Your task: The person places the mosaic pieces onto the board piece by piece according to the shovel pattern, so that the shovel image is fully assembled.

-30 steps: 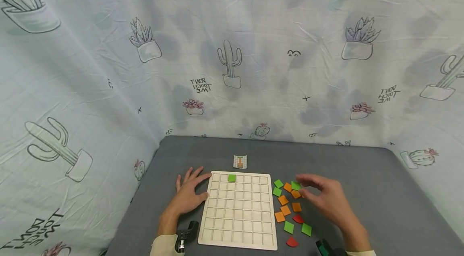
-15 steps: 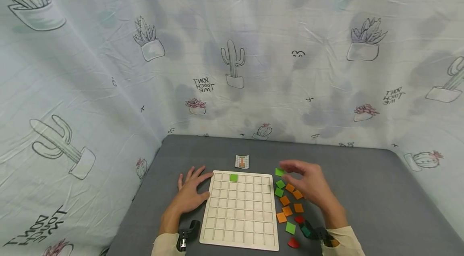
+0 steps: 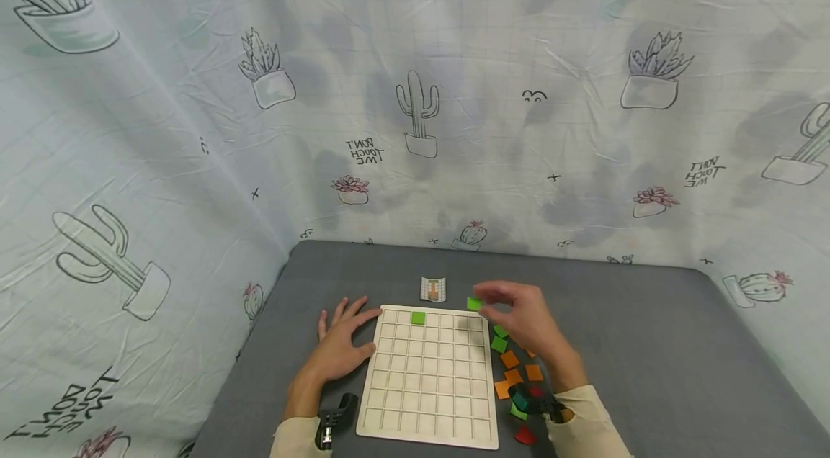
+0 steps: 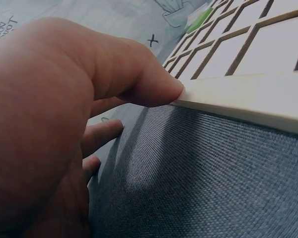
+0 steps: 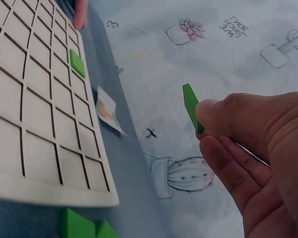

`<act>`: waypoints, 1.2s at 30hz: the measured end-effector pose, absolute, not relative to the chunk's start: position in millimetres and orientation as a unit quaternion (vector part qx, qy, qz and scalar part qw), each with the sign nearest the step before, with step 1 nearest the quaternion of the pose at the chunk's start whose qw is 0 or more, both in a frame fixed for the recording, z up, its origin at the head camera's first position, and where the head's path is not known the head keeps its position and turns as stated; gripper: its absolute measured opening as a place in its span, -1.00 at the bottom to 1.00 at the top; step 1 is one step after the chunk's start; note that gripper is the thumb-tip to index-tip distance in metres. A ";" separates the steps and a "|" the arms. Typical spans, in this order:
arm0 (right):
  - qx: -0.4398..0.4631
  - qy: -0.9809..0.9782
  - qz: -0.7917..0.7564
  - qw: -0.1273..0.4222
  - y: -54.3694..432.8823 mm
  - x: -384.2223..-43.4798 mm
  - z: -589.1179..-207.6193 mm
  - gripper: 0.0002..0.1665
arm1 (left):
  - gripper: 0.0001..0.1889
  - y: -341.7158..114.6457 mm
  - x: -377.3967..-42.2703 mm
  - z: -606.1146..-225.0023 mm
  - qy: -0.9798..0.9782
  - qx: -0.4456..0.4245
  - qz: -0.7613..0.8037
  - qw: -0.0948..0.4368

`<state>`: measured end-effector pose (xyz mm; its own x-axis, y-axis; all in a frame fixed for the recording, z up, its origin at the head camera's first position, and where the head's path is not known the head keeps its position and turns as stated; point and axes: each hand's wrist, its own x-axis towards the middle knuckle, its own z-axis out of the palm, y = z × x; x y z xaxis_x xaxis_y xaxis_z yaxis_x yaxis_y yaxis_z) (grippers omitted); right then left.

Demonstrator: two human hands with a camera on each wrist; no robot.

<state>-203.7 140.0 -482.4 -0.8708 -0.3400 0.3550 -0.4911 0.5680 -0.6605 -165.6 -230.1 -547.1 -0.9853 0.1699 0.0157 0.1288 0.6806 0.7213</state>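
A pale wooden grid board (image 3: 424, 386) lies on the grey table, with one green square tile (image 3: 418, 317) in a top-row cell. My left hand (image 3: 338, 350) rests at the board's left side, fingers spread. In the left wrist view its thumb touches the board's edge (image 4: 228, 101). My right hand (image 3: 527, 317) pinches another green square tile (image 5: 190, 104) between thumb and fingers, raised near the board's upper right corner. The right wrist view shows that tile nearly edge-on.
Right of the board lie loose orange square tiles (image 3: 509, 359), green tiles (image 3: 498, 345) and red wedge-shaped pieces (image 3: 525, 435), some hidden under the right forearm. A small patterned card (image 3: 432, 289) lies behind the board. A cactus-print cloth (image 3: 415, 191) hangs around the table.
My right hand has picked the green tile from the loose pieces and carried it left to the board's upper right corner. The left hand has stayed at the board's side.
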 end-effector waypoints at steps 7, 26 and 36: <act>0.256 -0.863 0.430 0.072 125.0 -209.1 -492.7 -0.59 | -0.34 -229.9 -166.1 -547.4 0.914 0.078 0.398 0.031; 0.259 -0.853 0.453 0.030 94.1 -217.4 -526.4 -0.62 | -0.34 -229.7 -165.5 -546.2 0.915 0.078 0.396 0.033; 0.263 -0.841 0.473 0.012 86.0 -218.6 -537.1 -0.65 | -0.34 -229.5 -165.6 -546.2 0.916 0.078 0.392 0.031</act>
